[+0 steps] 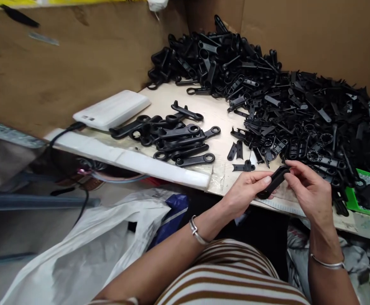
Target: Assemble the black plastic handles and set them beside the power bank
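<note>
Between my two hands, over the table's front edge, is a long black plastic handle part [273, 183]. My left hand [246, 188] grips its near end, thumb along the top. At the far end, the fingers of my right hand [308, 190] pinch the part's tip. Just beyond my hands lie a few small flat black pieces [243, 166]. To the left sits a loose group of black handles with ring-shaped ends [178, 135]. A large heap of black plastic parts [267, 97] spreads behind and to the right.
A white power bank [113, 110] with a black cable [65, 131] rests at the table's left. White foam [134, 161] edges the table. At right is a green-rimmed tray [351, 199]. Cardboard walls [76, 63] stand behind. A white plastic bag [86, 254] hangs below, left.
</note>
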The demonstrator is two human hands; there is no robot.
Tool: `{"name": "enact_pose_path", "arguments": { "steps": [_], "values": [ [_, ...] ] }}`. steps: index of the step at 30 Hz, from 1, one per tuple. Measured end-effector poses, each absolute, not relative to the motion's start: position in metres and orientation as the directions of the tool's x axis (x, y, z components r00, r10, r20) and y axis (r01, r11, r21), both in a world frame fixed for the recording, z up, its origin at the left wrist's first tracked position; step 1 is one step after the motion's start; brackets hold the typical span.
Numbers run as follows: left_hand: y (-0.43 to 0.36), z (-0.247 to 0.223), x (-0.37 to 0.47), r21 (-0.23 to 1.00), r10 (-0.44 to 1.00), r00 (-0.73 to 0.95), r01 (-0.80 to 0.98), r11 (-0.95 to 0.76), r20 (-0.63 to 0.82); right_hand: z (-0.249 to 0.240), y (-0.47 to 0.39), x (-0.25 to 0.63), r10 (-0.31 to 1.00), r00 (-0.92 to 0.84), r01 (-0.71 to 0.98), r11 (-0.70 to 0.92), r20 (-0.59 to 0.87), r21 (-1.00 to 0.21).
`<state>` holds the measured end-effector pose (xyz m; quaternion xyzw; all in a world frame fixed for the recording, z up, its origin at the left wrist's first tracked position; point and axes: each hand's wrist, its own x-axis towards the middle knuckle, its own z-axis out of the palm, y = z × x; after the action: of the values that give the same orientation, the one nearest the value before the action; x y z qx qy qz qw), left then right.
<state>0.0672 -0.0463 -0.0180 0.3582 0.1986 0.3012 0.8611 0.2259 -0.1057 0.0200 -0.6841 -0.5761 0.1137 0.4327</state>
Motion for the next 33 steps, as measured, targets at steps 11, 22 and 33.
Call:
{"name": "enact_pose_path", "arguments": {
  "steps": [11,22,33],
  "values": [
    [-0.049,-0.021,0.070,0.928,0.700,0.712,-0.295,0.229,0.054,0.019,-0.113,0.220,0.897,0.349,0.722,-0.074,0.270,-0.688],
    [-0.049,-0.009,0.063,0.980,0.741,0.654,0.000,-0.201,0.152,0.018,-0.111,0.224,0.972,0.235,0.440,-0.116,-0.011,-0.891],
    [-0.039,-0.009,0.060,0.954,0.692,0.694,0.024,-0.298,0.199,-0.006,-0.110,0.223,0.946,0.320,0.301,-0.057,0.045,-0.952]
  ]
}}
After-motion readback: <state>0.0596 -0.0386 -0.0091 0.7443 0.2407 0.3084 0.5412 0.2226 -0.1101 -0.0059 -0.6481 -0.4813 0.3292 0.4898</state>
